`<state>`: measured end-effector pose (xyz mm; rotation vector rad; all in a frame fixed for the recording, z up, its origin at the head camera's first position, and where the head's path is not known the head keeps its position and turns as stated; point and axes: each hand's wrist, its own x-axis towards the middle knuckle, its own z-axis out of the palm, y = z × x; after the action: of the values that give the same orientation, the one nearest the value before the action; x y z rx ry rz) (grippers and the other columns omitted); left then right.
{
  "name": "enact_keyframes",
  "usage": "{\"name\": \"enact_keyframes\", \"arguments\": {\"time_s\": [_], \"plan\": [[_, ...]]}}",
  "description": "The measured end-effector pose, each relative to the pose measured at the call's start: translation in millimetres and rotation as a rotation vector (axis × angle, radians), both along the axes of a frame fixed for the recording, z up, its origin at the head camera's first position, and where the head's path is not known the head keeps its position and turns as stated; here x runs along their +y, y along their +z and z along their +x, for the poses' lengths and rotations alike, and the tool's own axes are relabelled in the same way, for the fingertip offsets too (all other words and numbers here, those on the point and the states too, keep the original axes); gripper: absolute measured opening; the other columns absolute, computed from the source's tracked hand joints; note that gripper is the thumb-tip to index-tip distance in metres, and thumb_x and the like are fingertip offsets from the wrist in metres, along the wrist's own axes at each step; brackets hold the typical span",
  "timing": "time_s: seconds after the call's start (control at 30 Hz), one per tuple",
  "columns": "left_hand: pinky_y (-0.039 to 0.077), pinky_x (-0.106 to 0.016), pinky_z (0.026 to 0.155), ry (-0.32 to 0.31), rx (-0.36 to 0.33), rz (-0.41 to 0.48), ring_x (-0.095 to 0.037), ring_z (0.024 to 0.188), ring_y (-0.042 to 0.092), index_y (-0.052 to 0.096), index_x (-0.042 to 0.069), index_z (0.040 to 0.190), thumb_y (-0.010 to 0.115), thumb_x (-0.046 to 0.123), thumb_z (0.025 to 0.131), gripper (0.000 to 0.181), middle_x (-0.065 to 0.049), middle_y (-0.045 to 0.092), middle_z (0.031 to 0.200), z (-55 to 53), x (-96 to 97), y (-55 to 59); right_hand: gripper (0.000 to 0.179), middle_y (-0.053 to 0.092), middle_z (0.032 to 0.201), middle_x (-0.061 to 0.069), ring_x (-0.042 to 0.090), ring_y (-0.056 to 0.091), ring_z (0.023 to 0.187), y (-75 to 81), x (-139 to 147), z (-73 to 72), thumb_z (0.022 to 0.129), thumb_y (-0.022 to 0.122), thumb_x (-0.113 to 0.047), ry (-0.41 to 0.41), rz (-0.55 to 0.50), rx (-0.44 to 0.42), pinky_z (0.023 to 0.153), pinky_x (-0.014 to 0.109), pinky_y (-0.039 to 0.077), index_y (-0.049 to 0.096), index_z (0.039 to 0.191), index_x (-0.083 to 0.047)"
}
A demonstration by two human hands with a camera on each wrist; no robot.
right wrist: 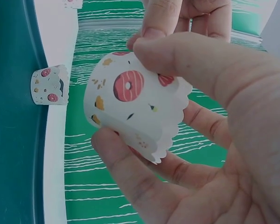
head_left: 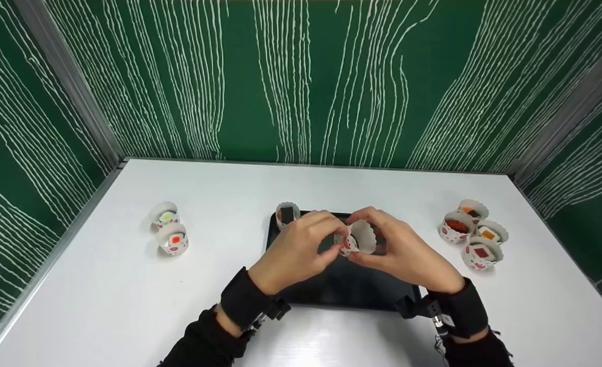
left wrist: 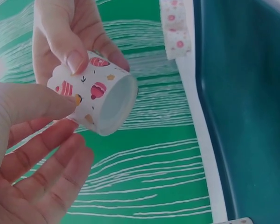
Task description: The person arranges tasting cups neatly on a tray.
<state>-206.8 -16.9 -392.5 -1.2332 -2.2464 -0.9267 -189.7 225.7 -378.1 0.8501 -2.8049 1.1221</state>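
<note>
A white paper baking cup [head_left: 364, 237] with printed pink treats and a scalloped rim is raised over the black tray [head_left: 341, 290], held between both hands. My left hand [head_left: 298, 250] pinches its left side; in the left wrist view the thumb presses on the printed wall of the cup [left wrist: 95, 91]. From the other side my right hand [head_left: 408, 250] grips it with thumb and fingers. The right wrist view has the cup [right wrist: 135, 98] tilted, its inside out of sight. Another paper cup [head_left: 280, 219], with a dark square piece in it, stands at the tray's far left corner.
Two filled paper cups, one with a green-topped piece [head_left: 167, 217] and one with an orange-topped piece [head_left: 175, 239], stand at the left on the white table [head_left: 92, 290]. Several more filled cups [head_left: 479, 262] cluster at the right. Green walls [head_left: 326, 76] with white lines enclose the table.
</note>
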Motion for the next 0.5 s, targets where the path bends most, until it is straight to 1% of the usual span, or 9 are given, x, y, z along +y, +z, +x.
{"name": "enact_keyframes", "arguments": {"time_s": [0.1,0.17,0.27,0.33,0.4,0.5], "plan": [[0.061,-0.032,0.092,0.010,-0.005,-0.020,-0.018,0.104,0.072,0.075,0.009,0.108,0.077,0.003,0.094,0.016,-0.002,0.075,0.108,-0.2,-3.1,2.7,0.050,0.064,0.112,-0.003,0.011,0.051,0.064,1.1,1.2,0.0,0.097,0.082,-0.031,-0.001,-0.019,-0.019,0.062,0.027,0.049,0.057,0.140,-0.035],[0.061,-0.032,0.092,0.014,-0.005,-0.027,-0.019,0.105,0.073,0.075,0.008,0.109,0.078,0.004,0.094,0.016,-0.003,0.075,0.108,-0.9,-6.0,4.6,0.050,0.065,0.120,-0.006,0.013,0.056,0.071,1.6,2.2,0.0,0.097,0.082,-0.031,-0.001,-0.033,-0.036,0.064,0.027,0.052,0.057,0.140,-0.034],[0.061,-0.033,0.093,0.024,-0.005,-0.030,-0.019,0.105,0.073,0.075,0.009,0.109,0.079,0.006,0.093,0.016,-0.003,0.075,0.107,-1.4,-11.1,7.4,0.049,0.067,0.120,-0.007,0.014,0.063,0.083,1.8,3.9,-0.5,0.097,0.082,-0.029,0.002,-0.052,-0.061,0.070,0.027,0.056,0.057,0.140,-0.032],[0.061,-0.033,0.092,0.038,-0.006,-0.036,-0.019,0.105,0.073,0.075,0.009,0.109,0.080,0.007,0.093,0.017,-0.002,0.075,0.107,-1.1,-15.6,9.3,0.049,0.067,0.119,-0.006,0.014,0.065,0.089,1.0,4.9,-1.6,0.097,0.081,-0.028,0.005,-0.054,-0.067,0.073,0.028,0.056,0.057,0.140,-0.029],[0.062,-0.034,0.091,0.059,-0.004,-0.047,-0.019,0.105,0.073,0.075,0.011,0.109,0.081,0.009,0.093,0.017,-0.001,0.075,0.108,-0.3,-20.3,10.9,0.050,0.067,0.120,-0.004,0.014,0.065,0.093,0.0,5.7,-3.1,0.098,0.081,-0.027,0.007,-0.050,-0.062,0.075,0.029,0.056,0.056,0.141,-0.027],[0.062,-0.036,0.088,0.086,-0.002,-0.068,-0.018,0.104,0.073,0.075,0.013,0.110,0.082,0.010,0.093,0.018,0.000,0.075,0.109,1.0,-27.5,12.5,0.050,0.066,0.123,-0.003,0.014,0.064,0.096,-1.5,6.8,-5.6,0.098,0.081,-0.028,-0.004,-0.023,-0.033,0.078,0.031,0.055,0.056,0.142,-0.026]]}}
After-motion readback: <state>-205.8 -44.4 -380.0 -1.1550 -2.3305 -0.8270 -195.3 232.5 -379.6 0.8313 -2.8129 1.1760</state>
